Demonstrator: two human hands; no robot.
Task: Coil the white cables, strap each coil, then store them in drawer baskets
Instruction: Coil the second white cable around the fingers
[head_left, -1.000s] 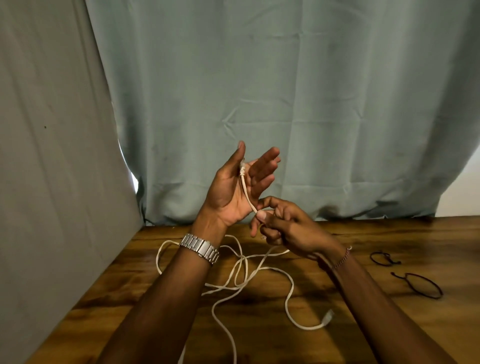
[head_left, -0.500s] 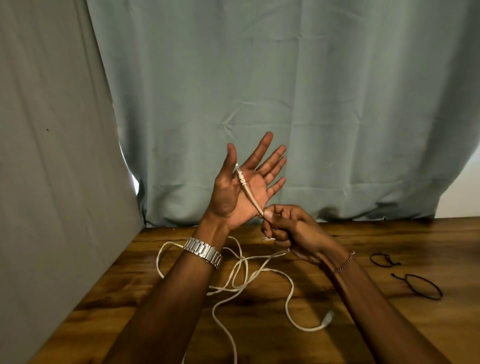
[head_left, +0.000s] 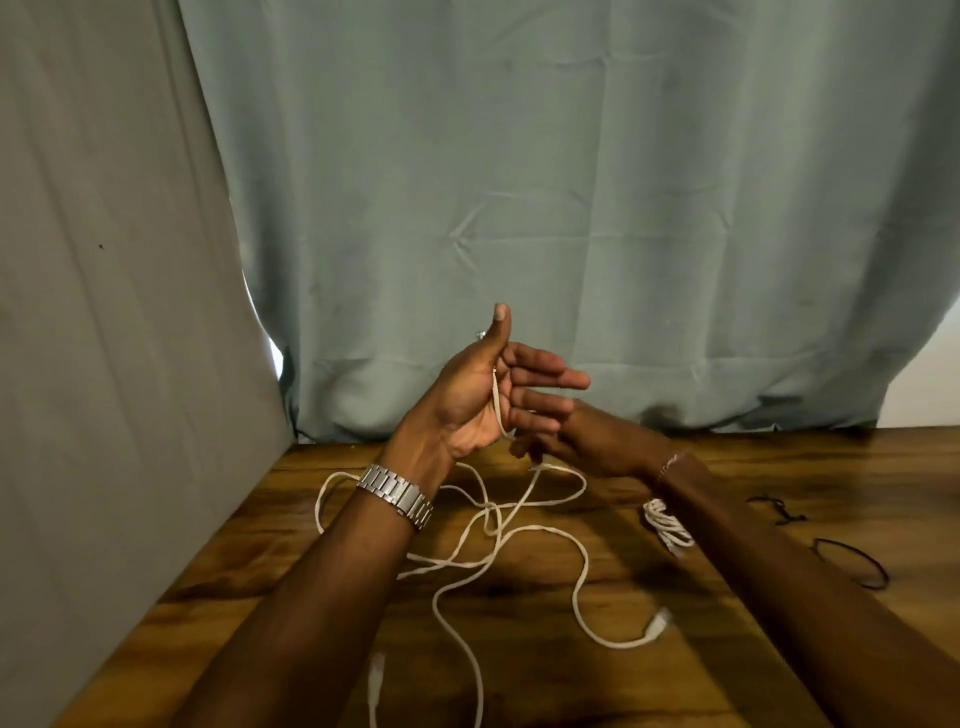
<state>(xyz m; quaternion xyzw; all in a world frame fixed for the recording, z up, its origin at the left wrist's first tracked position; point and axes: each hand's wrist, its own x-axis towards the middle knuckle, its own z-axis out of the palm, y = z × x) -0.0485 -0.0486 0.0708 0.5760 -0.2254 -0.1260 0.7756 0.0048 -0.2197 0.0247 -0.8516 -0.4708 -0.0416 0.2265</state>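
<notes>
Your left hand (head_left: 480, 400) was raised above the far part of the wooden table (head_left: 727, 649), palm turned inward, thumb pointing up and the fingers (head_left: 550, 376) held out fairly straight toward the right. A strand of the loose white cable (head_left: 498, 551) ran down across that palm, from the base of the thumb to the heel of the hand, and the fingers were not curled round it; whether the thumb pressed it against the palm could not be told.

Your right hand (head_left: 587, 447) sat just beyond and below the left hand's fingers, partly hidden by them, so its grip on the strand could not be read (the fingertips were blurred and in shadow). From beneath the left hand the cable dropped to the table and sprawled in loose crossing loops, one plug end (head_left: 657, 623) lying to the right of the tangle and nearer to you, another (head_left: 375, 670) near the bottom edge of the view.

A small coiled white cable (head_left: 667, 525) lay to the right of the left hand, touching your right forearm's near side. Farther right were two black straps (head_left: 852, 564). A steel watch (head_left: 397, 493) sat on your left wrist, a thin bracelet (head_left: 670, 462) on the right. A pale green curtain (head_left: 571, 208) hung behind the table.
</notes>
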